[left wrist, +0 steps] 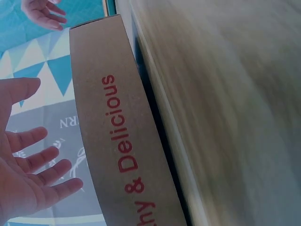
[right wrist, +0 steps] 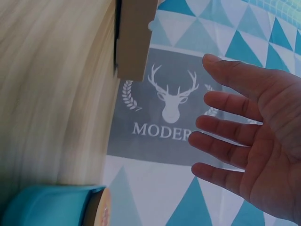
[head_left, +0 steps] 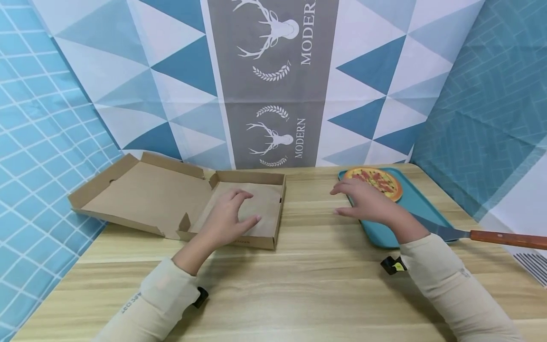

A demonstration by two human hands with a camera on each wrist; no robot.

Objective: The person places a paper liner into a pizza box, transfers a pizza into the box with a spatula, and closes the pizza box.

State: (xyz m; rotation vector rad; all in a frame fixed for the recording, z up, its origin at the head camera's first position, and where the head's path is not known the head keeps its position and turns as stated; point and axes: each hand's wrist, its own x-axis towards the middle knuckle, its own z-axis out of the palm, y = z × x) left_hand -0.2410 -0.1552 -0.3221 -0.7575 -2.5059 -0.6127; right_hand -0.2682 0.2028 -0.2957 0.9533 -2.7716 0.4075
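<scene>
An opened cardboard pizza box [head_left: 239, 242] lies at the left of the table, its lid [head_left: 147, 194] folded out to the left. My left hand [head_left: 226, 218] hovers over the box's front part, fingers spread and holding nothing; red lettering shows on the box's front wall [left wrist: 113, 103] in the left wrist view. On the right, a small pizza [head_left: 380, 183] sits at the far end of a teal tray [head_left: 410, 194]. My right hand [head_left: 367, 202] is raised near the tray's left edge, overlapping the pizza in the head view, with nothing in its fingers.
A spatula with a wooden handle [head_left: 508, 238] lies across the tray's front right, its handle reaching past the table's right edge. Patterned cloth [head_left: 273, 95] stands behind the table, with blue tiled cloth [head_left: 42, 142] at the left side. Bare wood [head_left: 312, 209] lies between box and tray.
</scene>
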